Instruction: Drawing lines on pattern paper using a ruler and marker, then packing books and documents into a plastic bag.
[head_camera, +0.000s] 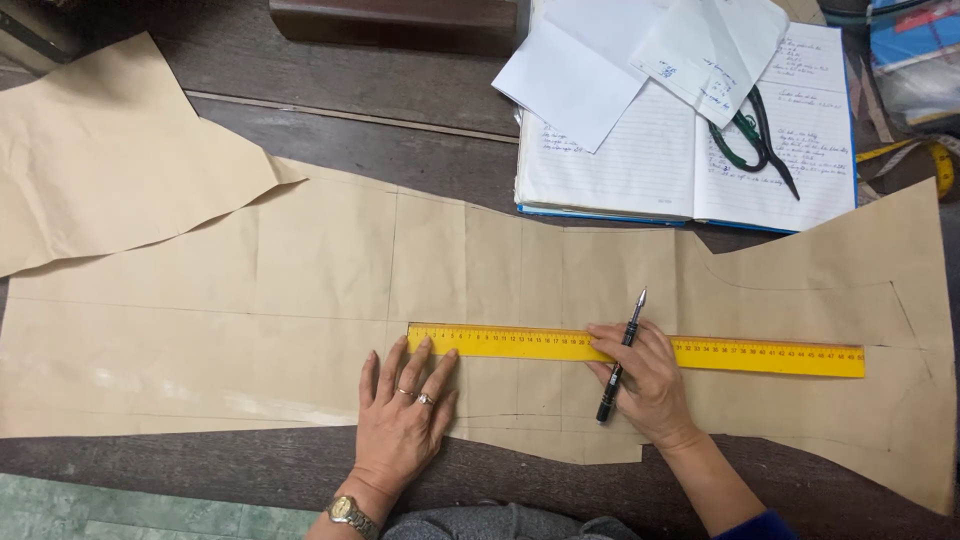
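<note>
A long yellow ruler (760, 355) lies across a brown paper pattern (300, 300) with pencilled lines. My left hand (405, 415) is flat on the paper, fingers spread, its fingertips touching the ruler's left end; it wears rings and a wristwatch. My right hand (645, 385) rests on the middle of the ruler and holds a black pen (620, 360), tip pointing away from me above the ruler's far edge.
An open lined notebook (640, 160) with loose white sheets (640, 50) and dark scissors (755, 140) lies at the back right. A yellow tape measure (935, 160) is at the far right. Another brown paper piece (100, 150) lies back left on the dark wooden table (400, 120).
</note>
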